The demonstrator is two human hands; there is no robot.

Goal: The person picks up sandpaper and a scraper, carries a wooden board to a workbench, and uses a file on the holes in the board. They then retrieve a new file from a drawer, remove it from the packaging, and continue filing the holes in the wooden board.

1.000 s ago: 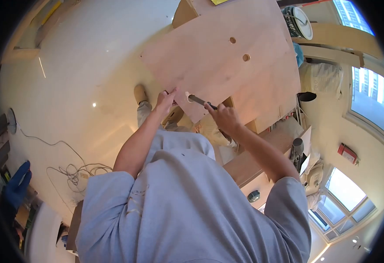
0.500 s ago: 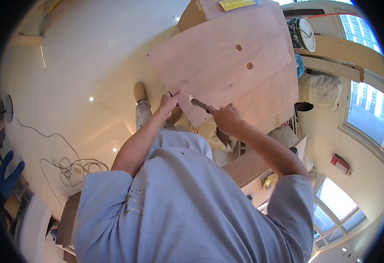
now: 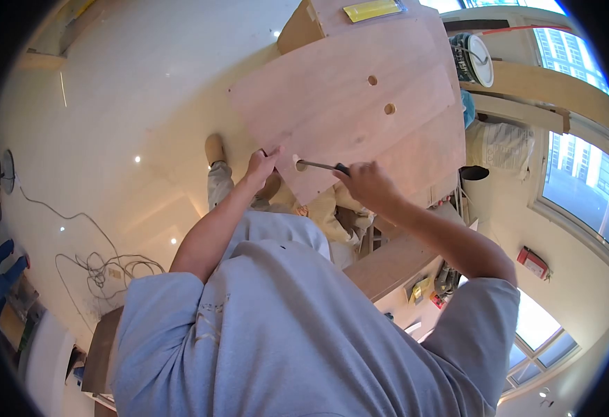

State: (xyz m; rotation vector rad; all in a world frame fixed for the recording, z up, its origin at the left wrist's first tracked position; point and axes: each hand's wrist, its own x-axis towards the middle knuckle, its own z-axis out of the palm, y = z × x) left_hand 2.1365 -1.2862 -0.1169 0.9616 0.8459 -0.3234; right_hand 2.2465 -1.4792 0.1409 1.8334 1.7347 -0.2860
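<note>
A pinkish wooden board (image 3: 318, 104) with round holes lies in front of me. My left hand (image 3: 263, 164) grips the board's near left edge, fingers wrapped round it. In my right hand (image 3: 368, 183) is the dark handle of a long, narrow metal tool (image 3: 320, 165), which looks like a file. The tool's far end is at the hole near the board's near left corner. Two more holes show farther up the board.
A yellow packet (image 3: 372, 9) lies at the far end. To the right stand a paint bucket (image 3: 473, 60) and a white sack (image 3: 502, 149). A loose cable (image 3: 96, 267) lies on the floor at left, and a fire extinguisher (image 3: 532, 263) is at right.
My right hand has moved slightly right, and the tool has swung to a flatter angle with its end still at the hole. My left hand still holds the board's edge.
</note>
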